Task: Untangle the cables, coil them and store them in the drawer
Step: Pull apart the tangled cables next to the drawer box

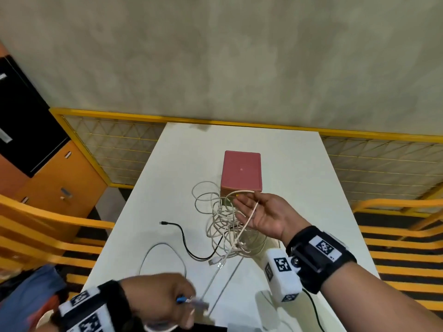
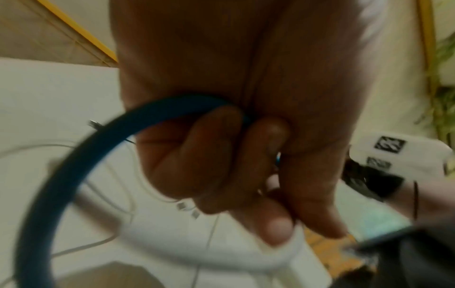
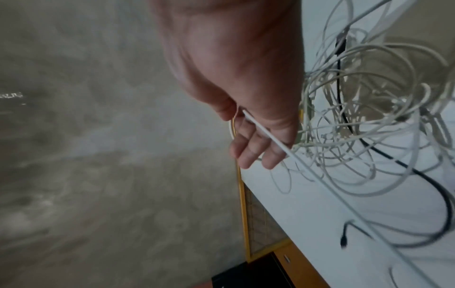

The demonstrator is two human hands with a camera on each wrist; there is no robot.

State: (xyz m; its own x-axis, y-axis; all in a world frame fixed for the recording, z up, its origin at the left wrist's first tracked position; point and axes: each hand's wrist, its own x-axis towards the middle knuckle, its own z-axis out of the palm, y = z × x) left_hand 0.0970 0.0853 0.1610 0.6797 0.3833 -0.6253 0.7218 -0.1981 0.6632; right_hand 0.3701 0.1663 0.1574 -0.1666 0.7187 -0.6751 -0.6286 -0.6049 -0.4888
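A tangle of white cables (image 1: pixel 225 224) (image 3: pixel 369 120) lies on the white table (image 1: pixel 299 176), in front of a pink drawer box (image 1: pixel 241 170). My right hand (image 1: pixel 254 212) (image 3: pixel 246 140) hovers palm-up over the tangle with straight fingers. One white cable (image 1: pixel 250 216) (image 3: pixel 265 135) is hooked between its thumb and forefinger and lies across the palm. A black cable (image 1: pixel 184 243) (image 3: pixel 438 179) runs out of the tangle to the left. At the near edge my left hand (image 1: pixel 191 305) (image 2: pixel 246 175) grips a blue cable (image 1: pixel 181 300) (image 2: pixel 74 155), which loops below the fist.
A thin pale cable loop (image 1: pixel 146 255) lies near the left front of the table. A yellow mesh railing (image 1: pixel 115 144) stands behind the table. An orange cabinet (image 1: pixel 57 185) is at the left, and orange slatted frames (image 1: pixel 395 236) flank both sides.
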